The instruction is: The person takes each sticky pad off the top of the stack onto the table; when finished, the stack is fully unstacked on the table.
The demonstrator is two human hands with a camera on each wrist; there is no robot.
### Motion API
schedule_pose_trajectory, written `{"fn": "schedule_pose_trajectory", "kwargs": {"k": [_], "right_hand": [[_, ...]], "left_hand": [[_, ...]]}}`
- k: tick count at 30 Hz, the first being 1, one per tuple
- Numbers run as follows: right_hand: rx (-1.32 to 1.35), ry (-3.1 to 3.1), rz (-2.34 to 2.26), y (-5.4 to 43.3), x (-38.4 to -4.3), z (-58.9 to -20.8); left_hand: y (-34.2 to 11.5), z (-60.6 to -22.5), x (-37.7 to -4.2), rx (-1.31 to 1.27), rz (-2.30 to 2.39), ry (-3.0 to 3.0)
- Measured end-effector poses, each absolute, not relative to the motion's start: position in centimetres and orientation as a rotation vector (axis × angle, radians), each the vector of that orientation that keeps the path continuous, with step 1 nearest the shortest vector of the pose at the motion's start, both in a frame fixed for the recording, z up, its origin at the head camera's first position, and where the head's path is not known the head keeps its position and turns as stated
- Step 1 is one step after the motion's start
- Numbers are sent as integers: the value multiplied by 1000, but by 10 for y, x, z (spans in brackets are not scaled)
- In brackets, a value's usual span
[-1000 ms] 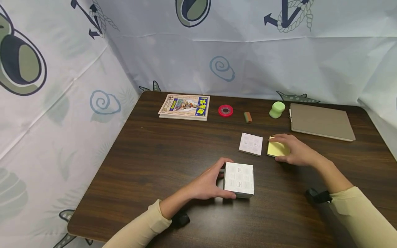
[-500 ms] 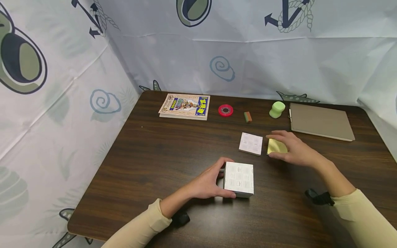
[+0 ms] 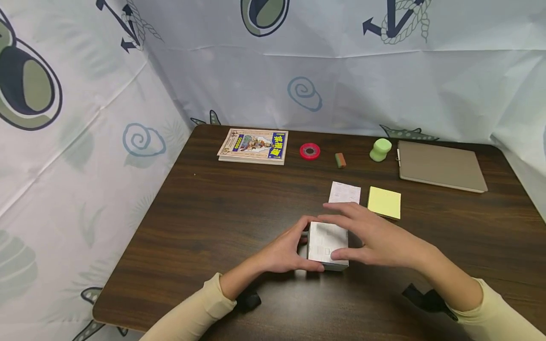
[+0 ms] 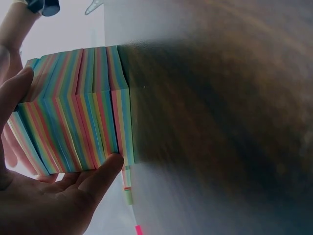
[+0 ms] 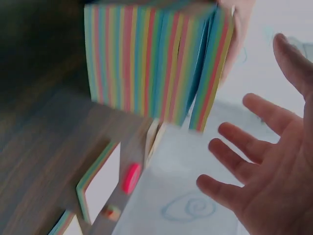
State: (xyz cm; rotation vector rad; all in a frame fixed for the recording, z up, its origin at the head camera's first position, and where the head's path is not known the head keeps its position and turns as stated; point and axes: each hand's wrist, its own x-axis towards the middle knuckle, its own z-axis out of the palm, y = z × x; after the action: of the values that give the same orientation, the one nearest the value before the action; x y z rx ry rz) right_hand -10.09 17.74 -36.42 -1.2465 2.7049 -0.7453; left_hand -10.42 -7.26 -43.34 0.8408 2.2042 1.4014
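A tall stack of sticky-note pads (image 3: 320, 235) stands on the table, its top pale and faintly printed. Its sides show stripes of blue, yellow, red and green in both wrist views. My left hand (image 3: 283, 253) grips the stack from the left, thumb on the near side and fingers round the far side. Over the stack's right part my right hand (image 3: 379, 237) is spread, thumb and fingers apart, holding nothing; the right wrist view shows its fingers clear of the pads. Just behind lie a thin whitish pad (image 3: 343, 191), partly covered by the right hand, and a yellow sticky-note pad (image 3: 384, 202).
Along the back of the dark wooden table (image 3: 204, 227) are a comic book (image 3: 254, 146), a red ring-shaped roll (image 3: 309, 151), a small orange-and-green block (image 3: 340, 160), a light green waisted object (image 3: 380, 149) and a grey-brown binder (image 3: 441, 166). A patterned cloth hangs behind.
My right hand has left the yellow pad and come left and nearer, over the stack; the yellow pad stays where it was. My left hand has kept its grip without moving.
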Motion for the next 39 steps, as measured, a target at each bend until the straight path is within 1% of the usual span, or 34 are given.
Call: {"fn": "schedule_pose_trajectory", "kwargs": {"k": [8, 15, 26, 33, 39], "right_hand": [[-1337, 2703, -601, 165, -88, -372], [-1317, 2705, -525, 163, -86, -379], [-1310, 2745, -537, 161, -85, -379], [-1217, 2777, -564, 171, -86, -372], [-1024, 2855, -653, 208, -97, -367]], "left_hand": [[-73, -432, -103, 842, 1396, 2196], [-73, -433, -103, 844, 1393, 2201], [-73, -436, -104, 835, 1386, 2202], [-73, -435, -103, 808, 1381, 2195], [-72, -436, -103, 806, 1389, 2186]]}}
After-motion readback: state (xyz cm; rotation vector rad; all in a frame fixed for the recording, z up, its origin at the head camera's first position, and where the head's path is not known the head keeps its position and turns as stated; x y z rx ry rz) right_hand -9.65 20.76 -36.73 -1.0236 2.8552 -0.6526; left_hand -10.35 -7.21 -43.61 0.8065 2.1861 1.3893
